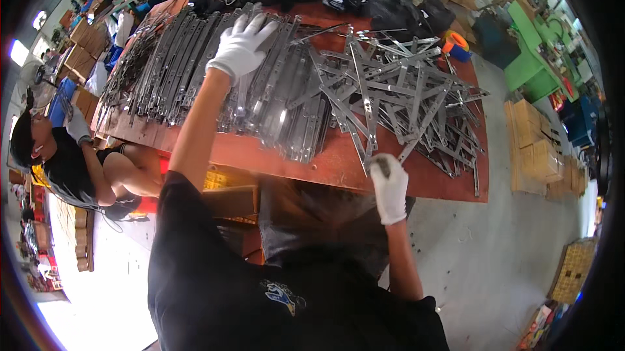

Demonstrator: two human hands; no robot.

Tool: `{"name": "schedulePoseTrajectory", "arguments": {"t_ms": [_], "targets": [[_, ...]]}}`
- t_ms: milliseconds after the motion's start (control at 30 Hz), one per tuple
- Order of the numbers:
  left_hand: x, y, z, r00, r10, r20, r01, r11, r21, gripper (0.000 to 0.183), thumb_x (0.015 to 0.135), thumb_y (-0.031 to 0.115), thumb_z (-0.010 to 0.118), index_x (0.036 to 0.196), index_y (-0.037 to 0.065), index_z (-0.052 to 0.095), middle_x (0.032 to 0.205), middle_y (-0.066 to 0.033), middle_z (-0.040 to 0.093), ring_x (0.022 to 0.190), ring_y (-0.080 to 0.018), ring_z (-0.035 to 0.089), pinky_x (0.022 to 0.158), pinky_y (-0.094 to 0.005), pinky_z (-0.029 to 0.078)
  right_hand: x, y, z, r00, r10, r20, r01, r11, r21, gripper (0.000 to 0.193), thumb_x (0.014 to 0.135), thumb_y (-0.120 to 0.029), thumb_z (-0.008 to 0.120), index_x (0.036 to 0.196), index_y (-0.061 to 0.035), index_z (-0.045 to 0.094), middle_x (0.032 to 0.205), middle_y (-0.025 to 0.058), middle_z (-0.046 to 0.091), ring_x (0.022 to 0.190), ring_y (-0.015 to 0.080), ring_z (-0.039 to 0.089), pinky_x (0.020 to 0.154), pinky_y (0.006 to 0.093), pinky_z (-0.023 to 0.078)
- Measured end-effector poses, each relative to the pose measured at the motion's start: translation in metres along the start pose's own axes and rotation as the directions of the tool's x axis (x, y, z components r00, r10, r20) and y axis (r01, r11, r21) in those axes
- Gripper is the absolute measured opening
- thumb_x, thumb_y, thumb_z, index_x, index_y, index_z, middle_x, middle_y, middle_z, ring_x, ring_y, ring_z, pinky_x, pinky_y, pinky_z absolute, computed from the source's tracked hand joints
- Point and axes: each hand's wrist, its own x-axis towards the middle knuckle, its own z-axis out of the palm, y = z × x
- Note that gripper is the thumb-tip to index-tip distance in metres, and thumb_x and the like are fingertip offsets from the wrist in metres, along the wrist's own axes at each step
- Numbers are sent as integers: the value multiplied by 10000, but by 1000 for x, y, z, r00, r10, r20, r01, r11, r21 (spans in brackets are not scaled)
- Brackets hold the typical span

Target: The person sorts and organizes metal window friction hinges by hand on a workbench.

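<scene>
Head view: both gloved hands out over flat metal strips on the red desk (459, 188).
Right hand (389, 188): fingers curled well in, by the desk's near edge, at the near ends of the heap; cannot tell whether a strip is pinched.
Left hand (244, 42): wide open, fingers spread, palm down over the ordered strips; no grip seen.
Loose heap (410, 87): strips crossed at all angles on the desk's right half, some ends lying near the right hand.
Grip advice: best to take a top strip by its free end and draw it out along its length; pulling sideways could drag the crossed ones too.
Ordered strips (172, 68): packed side by side across the left and middle of the desk; a flat, light palm should steady them without skewing the line.
Glove care: thin edges and holes could snag the cloth.
Far edge: black bags (400, 16) crowd it, limiting reach there; an orange-and-blue roll (461, 55) sits just beyond the heap.
Left side: a co-worker (65, 165) sits close by the desk, so leave elbow room.
Right floor: cardboard boxes (537, 146), well apart from the hands.
</scene>
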Motion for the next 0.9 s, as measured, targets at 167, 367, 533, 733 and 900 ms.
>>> {"name": "schedulePoseTrajectory", "arguments": {"t_ms": [167, 367, 533, 733, 900], "targets": [[-47, 40, 29, 993, -36, 114, 33, 999, 28, 601, 949, 359, 641, 1527, 271, 503, 1665, -112, 366, 1534, -439, 286, 1204, -624, 273, 52, -4, 4, 972, -234, -20, 177, 786, -592, 382, 901, -249, 697, 1203, -25, 628, 1055, 226, 693, 982, 450, 677, 870, 550, 537], [-63, 149, -18, 991, 86, -106, -105, 975, -195, 588, 840, 254, 719, 1408, 212, 574, 1488, -100, 513, 1415, -365, 434, 1156, -577, 344, 112, 26, 33, 986, 148, -72, -164, 905, -394, 385, 858, -237, 753, 1129, 10, 636, 1034, 285, 727, 1015, 456, 703, 887, 509, 555], [-44, 212, 28, 965, 228, -133, -261, 894, -364, 637, 790, 261, 755, 1407, 198, 610, 1572, -124, 471, 1455, -362, 419, 1158, -587, 342, 117, 16, 16, 987, 100, 122, -55, 944, -326, 389, 816, -206, 788, 1110, 26, 682, 1027, 280, 733, 1005, 432, 712, 883, 470, 550], [-38, 216, 28, 967, 85, -242, -235, 674, -700, 590, 728, 104, 751, 1308, 193, 688, 1487, -163, 541, 1357, -414, 509, 1100, -530, 449, 86, -24, -38, 823, 146, 549, -468, 723, 508, 197, 893, -38, 733, 1075, -3, 665, 842, 87, 712, 703, 162, 698, 607, 334, 566], [-63, 210, -41, 970, 40, -241, -229, -198, -953, 764, 875, 98, 742, 1574, 66, 437, 1447, -127, 599, 1317, -257, 582, 1064, -420, 508, -7, -76, -66, 921, 69, 383, -269, 823, 500, 275, 878, -50, 670, 1128, -21, 558, 746, 39, 604, 620, 149, 634, 680, 318, 536]]}}
